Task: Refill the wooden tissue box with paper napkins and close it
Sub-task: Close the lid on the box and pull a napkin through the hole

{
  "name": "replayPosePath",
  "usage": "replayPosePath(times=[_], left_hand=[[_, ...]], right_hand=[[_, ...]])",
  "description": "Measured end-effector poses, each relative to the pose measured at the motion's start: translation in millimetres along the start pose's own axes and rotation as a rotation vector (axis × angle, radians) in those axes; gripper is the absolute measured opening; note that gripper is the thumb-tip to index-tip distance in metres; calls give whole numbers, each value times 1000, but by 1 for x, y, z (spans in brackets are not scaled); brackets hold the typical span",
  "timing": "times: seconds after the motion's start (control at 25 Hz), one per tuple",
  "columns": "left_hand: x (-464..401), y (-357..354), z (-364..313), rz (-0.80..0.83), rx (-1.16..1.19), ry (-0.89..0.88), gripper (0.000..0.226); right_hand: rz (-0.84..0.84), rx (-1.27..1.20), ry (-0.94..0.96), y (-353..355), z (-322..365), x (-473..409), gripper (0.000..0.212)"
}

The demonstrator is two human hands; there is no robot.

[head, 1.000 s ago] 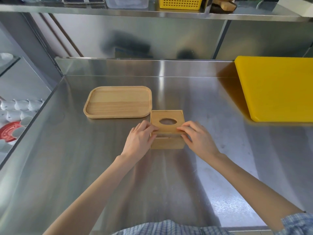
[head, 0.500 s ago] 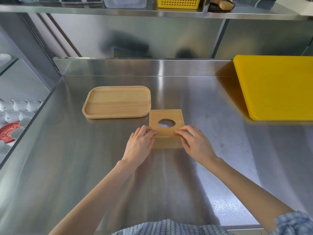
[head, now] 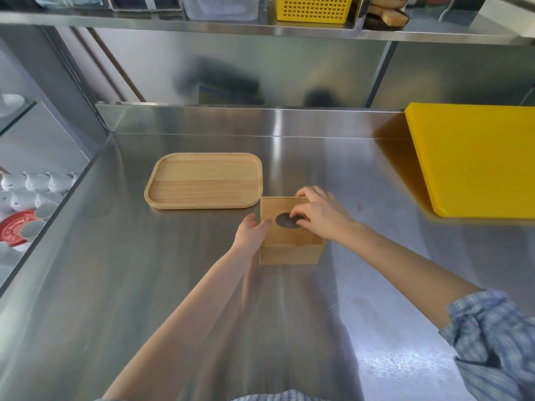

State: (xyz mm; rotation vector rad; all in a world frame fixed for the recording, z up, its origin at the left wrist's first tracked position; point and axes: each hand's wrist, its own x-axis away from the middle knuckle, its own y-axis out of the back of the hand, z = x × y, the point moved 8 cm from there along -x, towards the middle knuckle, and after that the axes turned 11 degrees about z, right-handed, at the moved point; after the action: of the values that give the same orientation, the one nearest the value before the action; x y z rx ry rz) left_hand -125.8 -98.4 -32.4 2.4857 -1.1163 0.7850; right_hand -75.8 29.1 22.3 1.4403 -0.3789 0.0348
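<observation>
The wooden tissue box (head: pixel 291 251) stands on the steel counter, its lid with an oval hole (head: pixel 285 220) lying flat on top. My left hand (head: pixel 251 234) presses against the box's left side. My right hand (head: pixel 321 214) rests on the lid, fingertips at the far edge and at the rim of the oval hole. The hole looks dark; I see no napkins anywhere.
An empty wooden tray (head: pixel 204 180) lies just left and behind the box. A yellow cutting board (head: pixel 474 160) covers the right of the counter. Cups and a red plate (head: pixel 17 227) sit below the counter's left edge. A shelf with a yellow basket (head: pixel 314 8) hangs above.
The lid has settled flat on the box. My right hand moved from the box's near right corner up onto the lid; my left hand shifted to the left side.
</observation>
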Motion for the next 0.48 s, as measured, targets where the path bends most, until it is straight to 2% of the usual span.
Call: replayPosePath(times=[0.12,0.24,0.36,0.48], left_hand=[[-8,-2,5,20,-31,52,67],[-12,-2,7,17,-47,40,57],[-13,-2,6,26,-66,8,47],[-13,-3,6,17,-77,-8,47]], right_hand=[[137,130,106,-3,9,-20,27],[234,242,156,-10,16,-36,23],[279,369,191,-18,24,-46,14],[254,356,181,-19,27,-51,12]])
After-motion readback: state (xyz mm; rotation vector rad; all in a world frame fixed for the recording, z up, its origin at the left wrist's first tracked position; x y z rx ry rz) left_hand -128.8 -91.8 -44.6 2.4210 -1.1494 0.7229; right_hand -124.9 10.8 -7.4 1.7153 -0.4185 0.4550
